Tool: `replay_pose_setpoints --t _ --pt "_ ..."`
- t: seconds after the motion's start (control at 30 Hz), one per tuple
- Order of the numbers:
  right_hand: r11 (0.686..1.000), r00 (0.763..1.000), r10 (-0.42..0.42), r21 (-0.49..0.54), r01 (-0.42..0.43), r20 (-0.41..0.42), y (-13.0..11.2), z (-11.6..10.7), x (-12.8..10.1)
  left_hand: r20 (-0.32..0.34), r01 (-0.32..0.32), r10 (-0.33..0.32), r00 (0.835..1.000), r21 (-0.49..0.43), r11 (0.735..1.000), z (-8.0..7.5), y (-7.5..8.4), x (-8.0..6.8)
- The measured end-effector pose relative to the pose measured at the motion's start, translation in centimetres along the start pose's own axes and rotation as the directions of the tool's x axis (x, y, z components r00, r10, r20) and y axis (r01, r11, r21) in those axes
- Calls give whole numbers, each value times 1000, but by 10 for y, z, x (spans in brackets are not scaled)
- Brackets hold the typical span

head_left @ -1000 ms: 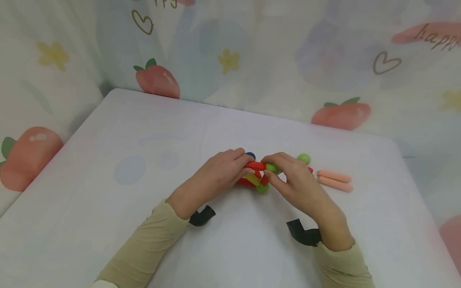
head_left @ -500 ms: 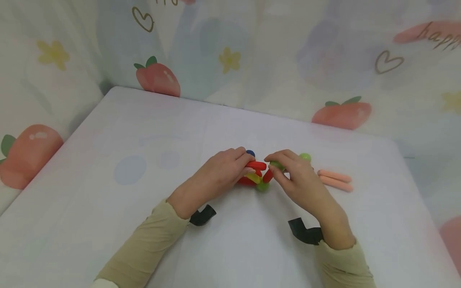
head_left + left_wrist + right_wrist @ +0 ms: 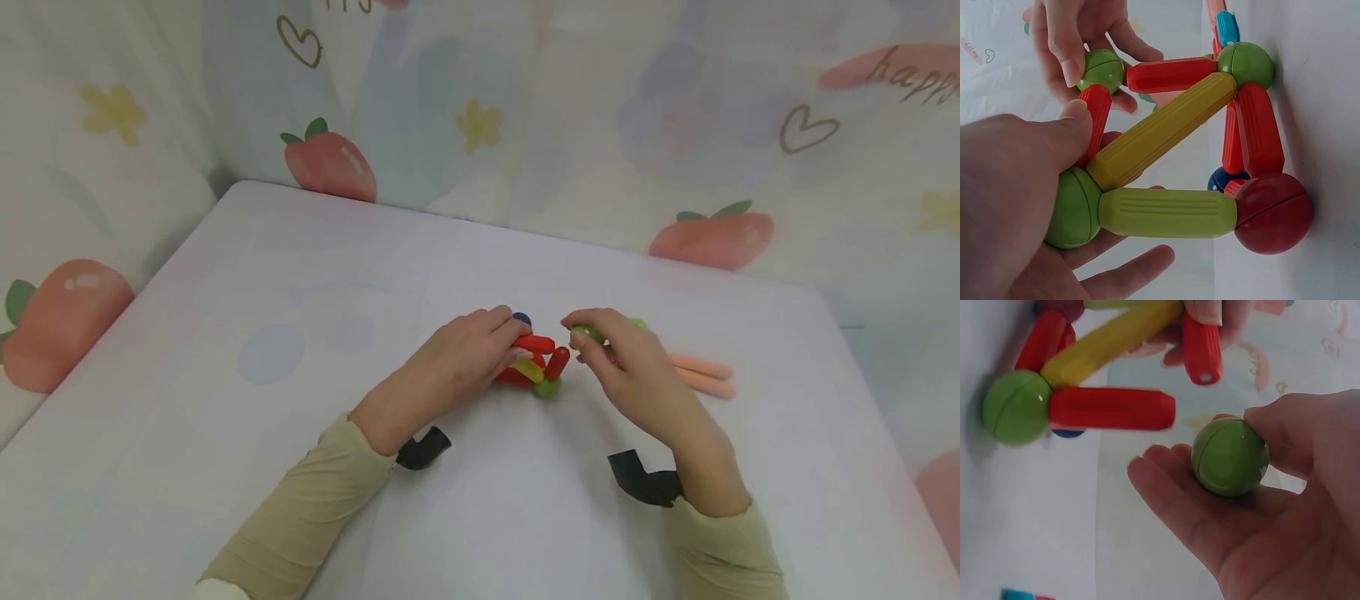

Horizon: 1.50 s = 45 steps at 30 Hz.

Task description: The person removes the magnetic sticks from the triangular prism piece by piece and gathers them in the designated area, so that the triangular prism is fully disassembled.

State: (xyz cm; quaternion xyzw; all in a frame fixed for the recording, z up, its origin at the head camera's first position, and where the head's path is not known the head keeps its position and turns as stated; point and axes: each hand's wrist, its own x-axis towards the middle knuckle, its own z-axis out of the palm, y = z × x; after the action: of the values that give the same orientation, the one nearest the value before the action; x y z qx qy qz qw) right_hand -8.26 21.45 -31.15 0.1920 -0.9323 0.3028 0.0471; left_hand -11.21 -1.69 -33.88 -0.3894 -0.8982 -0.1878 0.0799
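My left hand (image 3: 457,358) pinches an upper red magnetic rod (image 3: 1202,353) of a ball-and-rod frame. Its palm side lies close around a green ball (image 3: 1074,208). A yellow rod (image 3: 1163,134), a lime rod (image 3: 1168,212), a dark red ball (image 3: 1274,214) and a low green ball (image 3: 1017,407) belong to this frame. From that low ball another red rod (image 3: 1113,409) sticks up with a free end. My right hand (image 3: 630,358) pinches a loose green ball (image 3: 1230,456) between thumb and fingers, a small gap away from both red rod ends.
Two peach rods (image 3: 701,377) lie on the white table (image 3: 480,500) right of my right hand, which partly hides another green ball (image 3: 638,322). A blue ball (image 3: 522,318) shows behind the left fingers. Black curved strips (image 3: 422,448) jut from both wrists. A patterned curtain (image 3: 562,125) hangs behind.
The green ball has come off the red rod's end and moved right and slightly back with my right hand. The lower red rod now stands more upright. My left hand has stayed put.
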Motion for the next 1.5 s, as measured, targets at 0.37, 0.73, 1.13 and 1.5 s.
replay_pose_setpoints --t 0.37,0.73,1.13,1.5 --pt "997 980 -14 -82 -3 -198 24 -22 -6 22 15 -15 1000 5 1000 -1 2 1" --pt "948 926 306 -15 -317 -219 56 -31 -12 20 -4 3 1000 90 996 -6 5 -1" --pt "902 880 413 -28 -431 -234 70 -29 -9 13 30 -32 999 131 991 -7 10 -2" --pt "892 888 429 -77 -445 -163 88 -23 -10 1 36 -36 999 97 995 -5 8 -2"
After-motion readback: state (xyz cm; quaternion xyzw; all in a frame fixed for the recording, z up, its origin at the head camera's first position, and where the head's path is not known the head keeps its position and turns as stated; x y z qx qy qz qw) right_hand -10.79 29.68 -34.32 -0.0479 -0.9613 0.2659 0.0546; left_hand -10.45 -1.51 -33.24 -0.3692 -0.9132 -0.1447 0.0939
